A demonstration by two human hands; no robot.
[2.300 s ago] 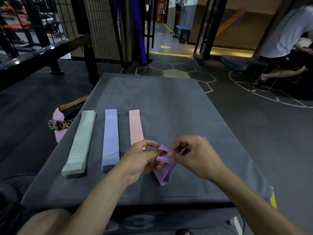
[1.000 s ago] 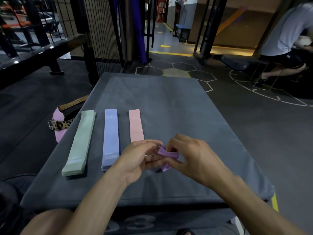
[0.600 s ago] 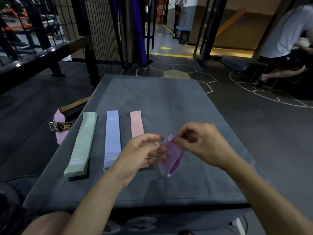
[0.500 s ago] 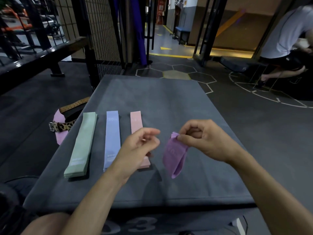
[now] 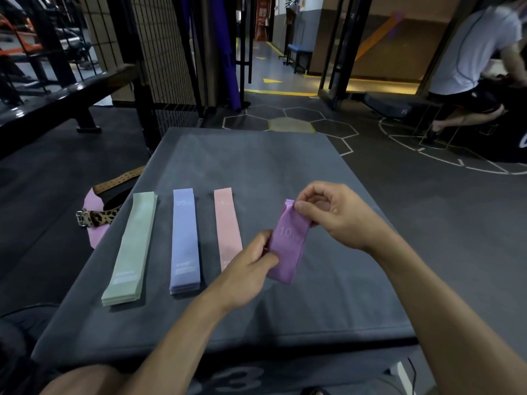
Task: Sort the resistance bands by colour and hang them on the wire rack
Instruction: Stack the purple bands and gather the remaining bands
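Purple band (image 5: pixel 288 243) up off the tabletop (image 5: pixel 256 163), marked 10, pinched at the top end by the right hand (image 5: pixel 330 215) and at the left edge lower down by the left hand (image 5: pixel 251 269). Both hands closed on it with fingertips, nothing else held. Thin, floppy, weighs next to nothing, by the look of how it droops below the top pinch. Probably a bit grippy like rubbery fabric, so no real slip risk, nothing fragile either. Best taken by the 2 short ends to pull it flat, or hooked through the loop for hanging. Green (image 5: pixel 129 249), blue (image 5: pixel 184 240) and pink (image 5: pixel 226 226) piles lying flat side by side to the left. Looks like several bands per pile, hard to count. Wire rack (image 5: pixel 168 61) likely the mesh behind, not sure.
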